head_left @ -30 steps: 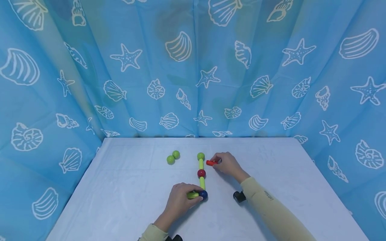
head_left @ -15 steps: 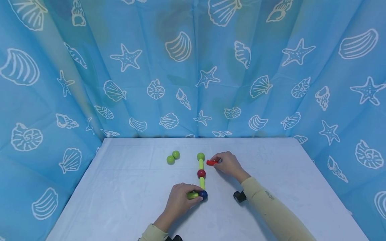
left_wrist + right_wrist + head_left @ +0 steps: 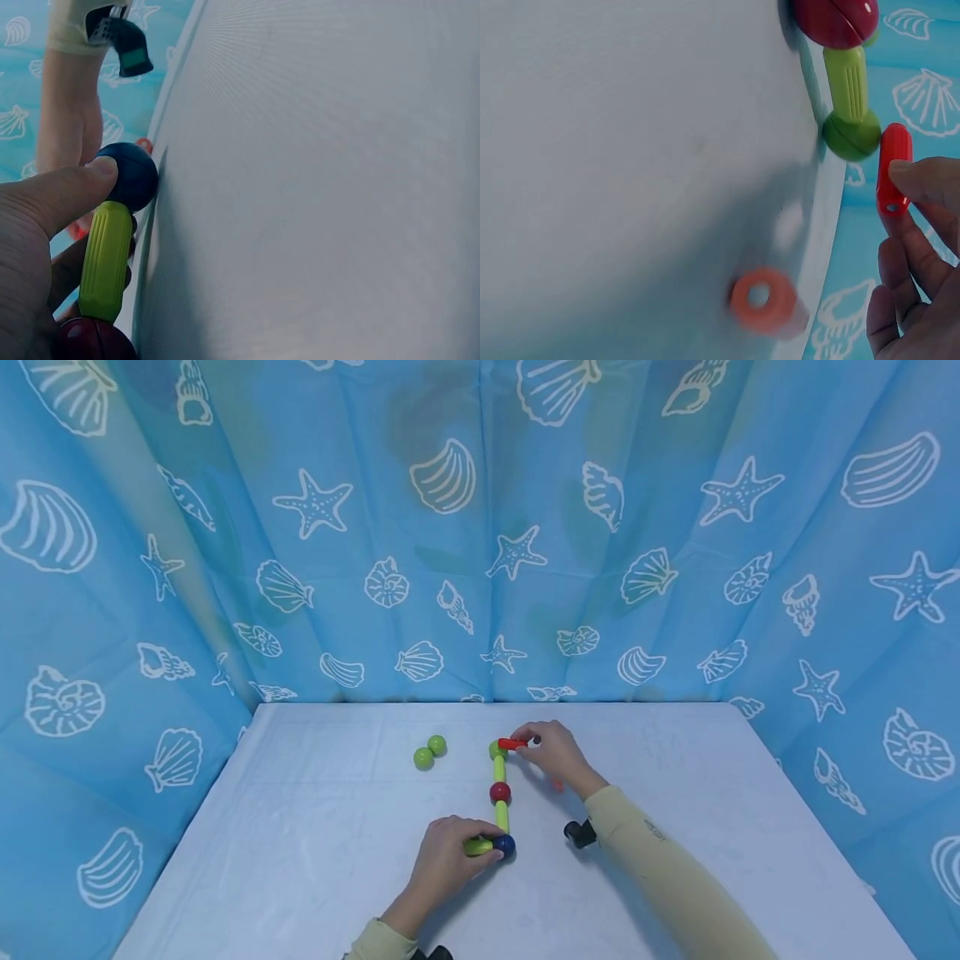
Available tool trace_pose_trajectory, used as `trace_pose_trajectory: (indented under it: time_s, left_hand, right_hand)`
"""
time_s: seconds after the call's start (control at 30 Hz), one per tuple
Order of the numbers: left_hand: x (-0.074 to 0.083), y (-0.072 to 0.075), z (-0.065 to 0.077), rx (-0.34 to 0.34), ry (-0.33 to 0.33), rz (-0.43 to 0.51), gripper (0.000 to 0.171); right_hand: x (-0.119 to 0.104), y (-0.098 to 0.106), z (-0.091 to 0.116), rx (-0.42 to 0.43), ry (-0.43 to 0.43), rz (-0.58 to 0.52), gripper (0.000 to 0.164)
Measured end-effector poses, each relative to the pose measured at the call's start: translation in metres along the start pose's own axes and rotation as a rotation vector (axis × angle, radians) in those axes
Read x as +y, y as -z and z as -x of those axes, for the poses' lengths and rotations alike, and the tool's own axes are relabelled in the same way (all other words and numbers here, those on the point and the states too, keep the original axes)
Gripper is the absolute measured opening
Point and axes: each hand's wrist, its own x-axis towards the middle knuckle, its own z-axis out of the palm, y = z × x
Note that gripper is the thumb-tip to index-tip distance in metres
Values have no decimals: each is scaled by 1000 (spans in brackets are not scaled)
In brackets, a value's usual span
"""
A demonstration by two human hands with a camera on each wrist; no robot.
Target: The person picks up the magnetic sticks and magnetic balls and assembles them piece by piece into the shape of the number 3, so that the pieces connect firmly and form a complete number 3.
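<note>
My left hand pinches a blue ball, thumb on top in the left wrist view. A lime rod runs from that ball to a dark red ball. In the head view a second lime rod leads from the blue ball to a red ball. Past it, another lime rod ends at a green ball. My right hand pinches a red rod between thumb and fingers. The rod's tip overlaps the green ball in the head view; a narrow gap shows in the right wrist view.
Two loose green balls lie side by side, left of the chain. An orange-red ring-shaped piece is on the white table beneath the right forearm. A blue shell-patterned curtain surrounds the table's back and sides.
My right hand has moved the red rod up and left to the far green ball, after staying nearly still earlier. The ring-shaped piece has come into view. My left hand stays put.
</note>
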Motion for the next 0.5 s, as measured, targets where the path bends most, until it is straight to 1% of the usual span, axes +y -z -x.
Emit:
trace_pose_trajectory:
  time_s: [0.13,0.27,0.37,0.5]
  left_hand:
    - [-1,1,0,-2,5,3,25]
    - [-1,0,0,-14,17,8,26]
    - [-1,0,-1,-17,19,10,26]
    - [-1,0,-1,-21,11,11,26]
  right_hand:
    - [-10,-7,-8,-13,28,-33,24]
    - [-19,-15,-15,-38,8,-76,23]
    - [-27,-20,-20,-49,26,-58,23]
    - [-35,-27,-26,-59,82,-11,23]
